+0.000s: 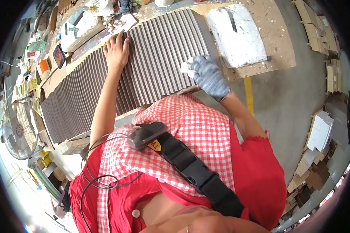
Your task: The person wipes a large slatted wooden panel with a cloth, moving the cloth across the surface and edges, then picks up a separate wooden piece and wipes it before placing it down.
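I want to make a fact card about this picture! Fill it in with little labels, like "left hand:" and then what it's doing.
Left hand: bare, resting open on the strips
Right hand: in a grey glove, holding something white; exactly what is unclear
Strips: many, grey-brown, side by side in a long row
Right of the strips: a white slab on the table
Left side: a fan and a phone
Clothes: red-and-white checked apron, red top
Floor: grey, with a yellow line
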Motion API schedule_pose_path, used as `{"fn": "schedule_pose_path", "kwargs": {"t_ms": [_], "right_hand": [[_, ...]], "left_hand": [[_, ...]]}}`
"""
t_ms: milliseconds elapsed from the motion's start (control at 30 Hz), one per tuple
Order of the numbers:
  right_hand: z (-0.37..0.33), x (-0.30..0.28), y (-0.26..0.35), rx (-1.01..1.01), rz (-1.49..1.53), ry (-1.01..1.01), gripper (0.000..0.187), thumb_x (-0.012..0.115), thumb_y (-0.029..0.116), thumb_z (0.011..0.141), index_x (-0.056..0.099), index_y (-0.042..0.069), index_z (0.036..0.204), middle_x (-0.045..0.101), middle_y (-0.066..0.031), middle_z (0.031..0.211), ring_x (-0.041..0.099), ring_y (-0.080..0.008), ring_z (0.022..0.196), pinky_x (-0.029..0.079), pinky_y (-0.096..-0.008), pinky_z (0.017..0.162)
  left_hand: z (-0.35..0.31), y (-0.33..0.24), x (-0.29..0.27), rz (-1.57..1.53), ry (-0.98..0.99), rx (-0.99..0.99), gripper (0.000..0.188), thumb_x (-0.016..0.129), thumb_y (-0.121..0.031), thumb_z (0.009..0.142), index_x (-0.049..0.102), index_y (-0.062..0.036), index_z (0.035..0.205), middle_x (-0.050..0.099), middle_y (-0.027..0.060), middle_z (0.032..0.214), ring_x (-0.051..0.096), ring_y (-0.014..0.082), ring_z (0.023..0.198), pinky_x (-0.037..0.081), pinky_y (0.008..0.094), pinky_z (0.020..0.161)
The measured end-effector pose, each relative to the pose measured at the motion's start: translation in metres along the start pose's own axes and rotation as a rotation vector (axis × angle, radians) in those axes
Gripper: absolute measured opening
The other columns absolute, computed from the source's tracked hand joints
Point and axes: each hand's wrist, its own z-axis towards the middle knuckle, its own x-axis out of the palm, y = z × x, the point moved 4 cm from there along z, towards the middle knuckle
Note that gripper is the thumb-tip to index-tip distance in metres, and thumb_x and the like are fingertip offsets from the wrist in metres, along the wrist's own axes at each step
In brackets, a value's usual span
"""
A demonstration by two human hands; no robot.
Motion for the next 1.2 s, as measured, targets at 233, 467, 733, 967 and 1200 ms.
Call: {"fn": "schedule_pose_path", "kwargs": {"t_ms": [233,467,733,967,1200], "right_hand": [[-0.036,0.011,0.042,-0.157,0.116,0.038,0.026,0.057,0.031,0.092,0.073,0.018,0.108,0.066,-0.0044,0.109,0.057,-0.0240,0.105,0.043,-0.0387,0.094],[-0.001,0.072,0.064,-0.065,-0.118,0.110,0.029,0.055,0.031,0.091,0.068,0.022,0.116,0.064,-0.0033,0.114,0.056,-0.0209,0.106,0.040,-0.0389,0.095],[-0.023,0.065,0.069,-0.200,-0.078,-0.113,0.016,0.058,0.030,0.084,0.069,0.019,0.089,0.064,-0.0026,0.091,0.061,-0.0215,0.094,0.048,-0.0396,0.082],[0.009,0.052,0.036,0.045,0.047,-0.087,0.022,0.067,0.034,0.084,0.075,0.014,0.091,0.067,-0.0049,0.094,0.059,-0.0247,0.096,0.044,-0.0387,0.091],[0.125,0.069,-0.037,0.188,0.149,-0.081,0.031,0.076,0.039,0.080,0.074,0.010,0.090,0.068,-0.0097,0.094,0.060,-0.0279,0.095,0.047,-0.0410,0.090]], "left_hand": [[-0.016,0.014,-0.005,0.031,0.001,0.005,0.056,0.040,-0.049,0.101,0.046,-0.0138,0.144,0.044,0.0190,0.146,0.036,0.0399,0.137,0.023,0.0554,0.114],[-0.001,0.044,0.025,0.120,0.117,0.017,0.061,0.030,-0.056,0.102,0.037,-0.0202,0.151,0.039,0.0173,0.151,0.031,0.0393,0.140,0.021,0.0557,0.114],[-0.001,0.026,0.022,0.160,0.030,0.044,0.058,0.040,-0.051,0.100,0.046,-0.0142,0.145,0.043,0.0184,0.147,0.034,0.0416,0.138,0.022,0.0574,0.113],[-0.010,-0.018,0.008,0.111,0.000,0.086,0.055,0.039,-0.047,0.101,0.049,-0.0100,0.141,0.052,0.0230,0.131,0.044,0.0375,0.130,0.022,0.0528,0.114],[-0.013,-0.035,0.005,0.109,0.035,0.055,0.054,0.038,-0.046,0.102,0.045,-0.0125,0.144,0.052,0.0192,0.133,0.044,0.0343,0.130,0.021,0.0516,0.116]]}}
